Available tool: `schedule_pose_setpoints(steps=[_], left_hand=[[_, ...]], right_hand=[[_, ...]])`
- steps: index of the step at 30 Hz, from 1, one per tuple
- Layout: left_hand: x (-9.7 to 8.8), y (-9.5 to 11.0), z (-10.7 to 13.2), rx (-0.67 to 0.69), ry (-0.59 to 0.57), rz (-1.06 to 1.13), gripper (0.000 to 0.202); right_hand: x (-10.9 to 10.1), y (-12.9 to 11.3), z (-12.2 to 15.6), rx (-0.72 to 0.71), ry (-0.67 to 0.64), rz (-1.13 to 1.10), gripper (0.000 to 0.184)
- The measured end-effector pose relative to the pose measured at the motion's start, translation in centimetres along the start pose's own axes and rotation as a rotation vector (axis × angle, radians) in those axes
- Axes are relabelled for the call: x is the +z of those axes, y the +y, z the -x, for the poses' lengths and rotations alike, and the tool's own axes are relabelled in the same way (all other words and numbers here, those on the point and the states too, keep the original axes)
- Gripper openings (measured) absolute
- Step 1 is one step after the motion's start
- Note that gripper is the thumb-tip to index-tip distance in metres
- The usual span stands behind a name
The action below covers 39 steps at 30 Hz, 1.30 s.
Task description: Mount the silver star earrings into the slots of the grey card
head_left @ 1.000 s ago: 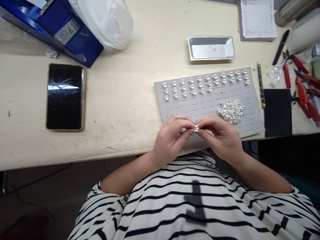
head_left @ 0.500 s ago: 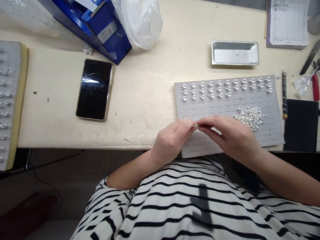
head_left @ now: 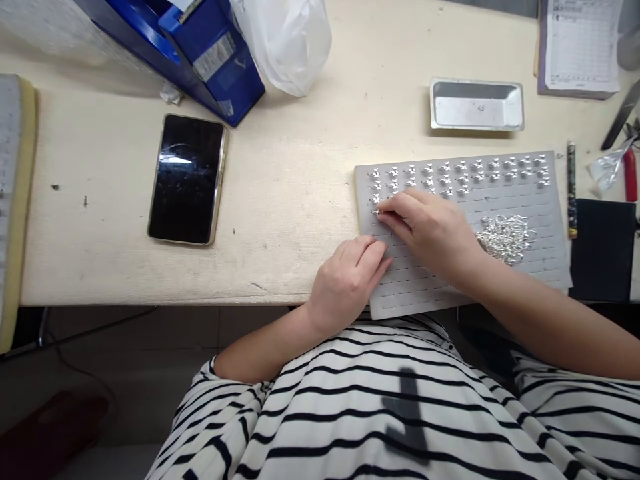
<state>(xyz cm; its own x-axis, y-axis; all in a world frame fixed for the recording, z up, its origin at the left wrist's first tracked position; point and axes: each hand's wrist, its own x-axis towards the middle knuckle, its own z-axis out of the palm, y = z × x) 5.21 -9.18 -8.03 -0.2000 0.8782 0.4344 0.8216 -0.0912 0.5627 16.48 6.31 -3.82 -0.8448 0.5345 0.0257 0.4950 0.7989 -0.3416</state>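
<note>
A grey foam board (head_left: 425,293) with rows of slits lies at the table's front edge. Small silver rings (head_left: 445,179) with butterfly- or bow-like tops stand in its upper rows. My right hand (head_left: 434,230) pinches one silver ring (head_left: 377,212) between thumb and forefinger, at a slit near the board's left side, below the filled rows. My left hand (head_left: 347,277) lies over the board's left edge, its fingers loosely bent on the foam and nothing seen in them. Right of my right hand, a heap of loose silver rings (head_left: 509,237) rests on the board, partly covered by my wrist.
Behind the board sits a shallow metal tray (head_left: 477,125). A phone (head_left: 187,180), a blue tape dispenser (head_left: 220,73) and a white plastic bag (head_left: 295,50) are to the left. A pen (head_left: 571,190), a dark flat pad (head_left: 601,250) and a form pad (head_left: 580,50) lie right.
My hands have parted. The right hand has carried the ring up and left to the board's slits, while the left has let go of it and come down on the board's edge.
</note>
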Motion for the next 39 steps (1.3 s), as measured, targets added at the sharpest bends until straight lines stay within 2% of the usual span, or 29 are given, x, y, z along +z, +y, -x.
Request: schedule_pose_setpoints(steps=[4,6,9,13,15,17,19,23,25,29,32,35,39], left_hand=[[0.0,-0.1,0.1,-0.006,-0.011,0.007,0.014],[0.0,-0.1,0.1,-0.010,-0.008,0.016,0.013],[-0.1,-0.1,0.1,0.000,0.006,0.021,0.014],[-0.2,-0.2,0.0,0.027,0.011,0.021,0.015],[-0.2,-0.2,0.0,0.031,0.000,0.031,0.016],[-0.1,-0.1,-0.1,0.029,-0.007,0.044,0.016],[-0.1,0.0,-0.2,0.035,-0.002,0.053,0.017],[-0.1,0.5,-0.5,0.073,0.009,0.053,0.017],[-0.2,0.9,-0.7,0.068,0.002,0.078,0.016],[-0.6,1.6,-1.2,-0.059,-0.129,0.372,0.018],[-0.8,2.0,-1.6,-0.168,-0.231,0.649,0.018],[-0.8,1.9,-1.8,-0.240,-0.195,0.745,0.007],[-0.6,1.4,-1.5,-0.222,-0.093,0.704,0.006]], right_hand=[[0.4,-0.2,0.0,-0.010,0.014,0.004,0.015],[0.0,-0.3,0.3,0.007,0.010,-0.031,0.014],[-2.1,-0.1,1.7,0.067,0.054,-0.056,0.014],[-5.7,0.8,5.5,0.180,0.190,0.028,0.013],[-6.5,1.4,7.5,0.194,0.133,0.036,0.013],[-6.2,2.0,9.1,0.207,0.041,0.033,0.013],[-5.3,2.5,10.1,0.227,0.008,0.043,0.015],[-3.7,2.9,10.4,0.184,0.012,0.038,0.012],[-3.4,2.5,10.2,0.127,0.056,0.017,0.012],[-3.5,1.1,9.7,-0.060,0.163,-0.192,0.023],[-3.4,0.1,9.1,-0.133,0.148,-0.368,0.029],[-3.3,-0.4,8.5,-0.123,0.116,-0.450,0.029],[-3.4,-1.0,8.1,-0.036,0.107,-0.505,0.029]])
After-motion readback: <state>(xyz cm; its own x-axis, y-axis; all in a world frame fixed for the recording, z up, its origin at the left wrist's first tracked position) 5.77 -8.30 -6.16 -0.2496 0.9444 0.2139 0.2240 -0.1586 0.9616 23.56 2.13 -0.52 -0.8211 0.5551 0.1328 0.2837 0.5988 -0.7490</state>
